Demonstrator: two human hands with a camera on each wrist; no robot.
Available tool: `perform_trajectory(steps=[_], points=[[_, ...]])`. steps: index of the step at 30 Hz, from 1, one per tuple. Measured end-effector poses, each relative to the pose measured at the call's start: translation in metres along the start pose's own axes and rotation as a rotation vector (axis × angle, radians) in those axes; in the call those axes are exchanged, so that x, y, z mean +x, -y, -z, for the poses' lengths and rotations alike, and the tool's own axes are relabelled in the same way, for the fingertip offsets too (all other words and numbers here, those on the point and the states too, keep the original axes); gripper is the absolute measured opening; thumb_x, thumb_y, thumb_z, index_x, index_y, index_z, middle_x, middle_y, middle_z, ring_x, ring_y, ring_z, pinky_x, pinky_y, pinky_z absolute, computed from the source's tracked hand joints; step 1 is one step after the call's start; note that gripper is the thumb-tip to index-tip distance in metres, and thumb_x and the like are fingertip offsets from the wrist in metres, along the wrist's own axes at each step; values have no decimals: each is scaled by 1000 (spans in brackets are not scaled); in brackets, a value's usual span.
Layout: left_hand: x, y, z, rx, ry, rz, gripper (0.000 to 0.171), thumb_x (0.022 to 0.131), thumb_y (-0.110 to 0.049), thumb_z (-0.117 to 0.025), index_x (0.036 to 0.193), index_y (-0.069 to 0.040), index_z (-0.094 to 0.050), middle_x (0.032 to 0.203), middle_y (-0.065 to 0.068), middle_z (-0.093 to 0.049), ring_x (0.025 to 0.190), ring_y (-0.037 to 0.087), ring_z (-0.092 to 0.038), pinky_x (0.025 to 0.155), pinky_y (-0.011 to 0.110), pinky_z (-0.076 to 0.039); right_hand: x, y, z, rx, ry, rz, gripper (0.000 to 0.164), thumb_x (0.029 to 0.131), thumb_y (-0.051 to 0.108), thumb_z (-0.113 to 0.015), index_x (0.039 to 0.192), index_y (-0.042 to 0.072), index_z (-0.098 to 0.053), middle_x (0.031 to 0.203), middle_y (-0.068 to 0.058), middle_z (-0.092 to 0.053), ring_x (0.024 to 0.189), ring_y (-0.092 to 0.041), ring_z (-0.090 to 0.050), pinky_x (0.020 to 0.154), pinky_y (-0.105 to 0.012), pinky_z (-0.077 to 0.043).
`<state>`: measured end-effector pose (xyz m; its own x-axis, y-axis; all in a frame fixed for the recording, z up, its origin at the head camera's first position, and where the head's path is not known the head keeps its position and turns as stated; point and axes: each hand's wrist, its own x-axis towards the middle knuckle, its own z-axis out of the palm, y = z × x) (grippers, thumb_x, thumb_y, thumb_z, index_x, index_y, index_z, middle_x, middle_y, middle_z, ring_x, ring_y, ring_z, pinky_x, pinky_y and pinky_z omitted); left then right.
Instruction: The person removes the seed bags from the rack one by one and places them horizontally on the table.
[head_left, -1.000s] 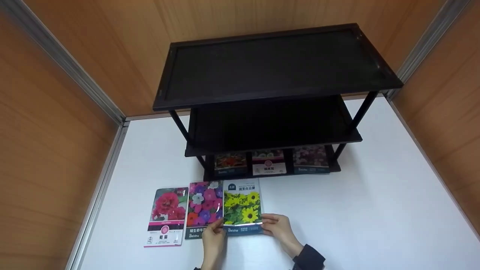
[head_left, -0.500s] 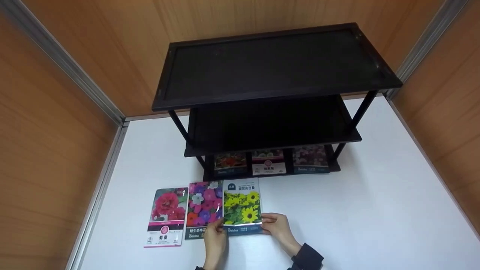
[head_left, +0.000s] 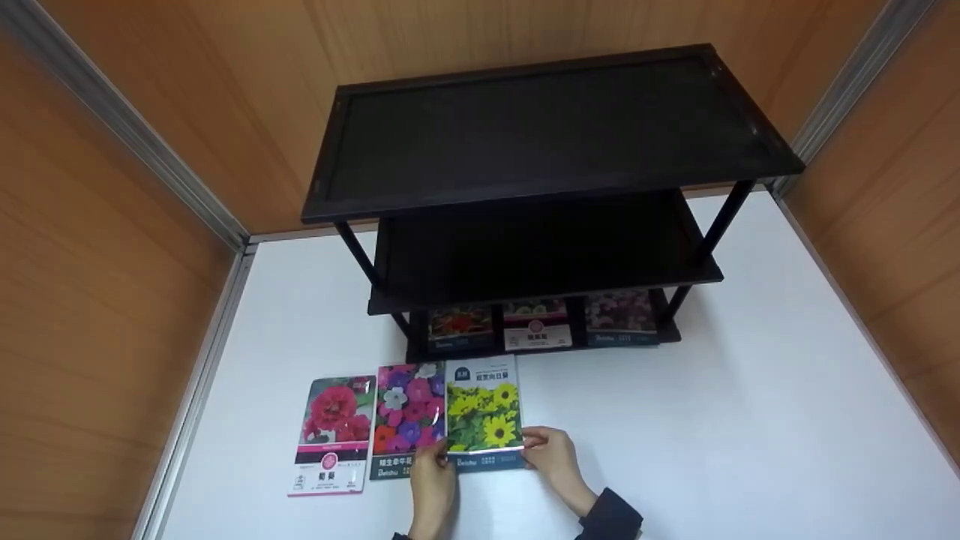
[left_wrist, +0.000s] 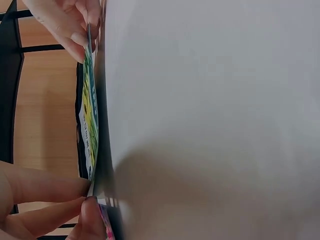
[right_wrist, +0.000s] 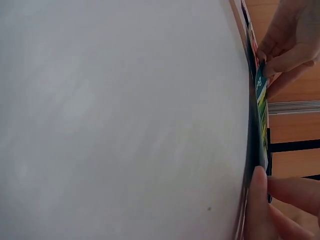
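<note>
A seed packet with yellow flowers point(head_left: 484, 416) is held by both hands at its lower side edges. My left hand point(head_left: 432, 484) pinches its left edge between thumb and fingers, over the corner of a packet with pink and purple flowers point(head_left: 409, 412). At the right edge, my right hand point(head_left: 555, 461) pinches the same packet. In the left wrist view the yellow-flower packet point(left_wrist: 90, 115) shows edge-on, slightly raised off the white surface, with fingers at both ends. A packet with a red-pink bloom point(head_left: 331, 435) lies at the far left.
Behind the packets stands a black three-tier rack point(head_left: 547, 135). Its bottom tier holds an orange-flower packet point(head_left: 460, 327), a white-and-pink labelled packet point(head_left: 537, 326) and a pale pink-flower packet point(head_left: 621, 321). Wooden panels point(head_left: 112, 300) wall in the white table point(head_left: 712, 435).
Both hands keep their pinch on the yellow-flower packet, which stays almost in place. The wrists have shifted very slightly; the other packets and the rack stay put.
</note>
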<state>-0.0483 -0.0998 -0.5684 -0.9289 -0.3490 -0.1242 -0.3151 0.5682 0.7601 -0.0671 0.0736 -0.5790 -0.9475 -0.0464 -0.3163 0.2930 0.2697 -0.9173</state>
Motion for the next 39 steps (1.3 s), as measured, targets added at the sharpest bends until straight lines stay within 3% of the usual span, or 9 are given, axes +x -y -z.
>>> perform_trajectory(steps=[14, 20, 28, 32, 39], points=[[1, 0, 0, 11, 14, 21, 26, 69, 14, -55, 94, 10, -63, 81, 13, -54, 74, 22, -50, 64, 36, -43, -1, 4, 4, -104, 38, 27, 32, 70, -9, -61, 101, -14, -58, 69, -7, -58, 56, -9, -53, 51, -25, -46], [3, -4, 4, 6, -1, 13, 29, 67, 11, -59, 96, 11, -62, 76, 11, -53, 68, 19, -48, 59, 31, -41, -1, 8, 9, -98, 42, 33, 31, 70, -9, -59, 100, -13, -59, 72, -5, -57, 62, -11, -54, 55, -26, -48], [13, -13, 9, -78, 49, -4, 31, 71, 8, -57, 101, 12, -59, 83, 13, -54, 68, 16, -49, 55, 27, -40, 6, 15, 15, -110, 72, 127, 29, 73, -7, -59, 102, -9, -59, 83, -10, -60, 76, -19, -58, 63, -23, -48], [19, -21, 11, -110, 55, -49, 33, 72, 8, -56, 104, 12, -58, 83, 12, -53, 69, 16, -49, 55, 25, -39, 13, 23, 17, -115, 78, 152, 29, 73, -5, -59, 102, -8, -59, 84, -12, -61, 75, -18, -57, 64, -24, -48], [37, -35, 17, -129, 8, -173, 29, 72, 8, -56, 101, 13, -58, 78, 13, -52, 66, 16, -46, 54, 25, -38, 31, 40, 17, -139, 77, 222, 29, 73, -5, -58, 101, -9, -59, 85, -17, -61, 73, -19, -56, 62, -26, -48]])
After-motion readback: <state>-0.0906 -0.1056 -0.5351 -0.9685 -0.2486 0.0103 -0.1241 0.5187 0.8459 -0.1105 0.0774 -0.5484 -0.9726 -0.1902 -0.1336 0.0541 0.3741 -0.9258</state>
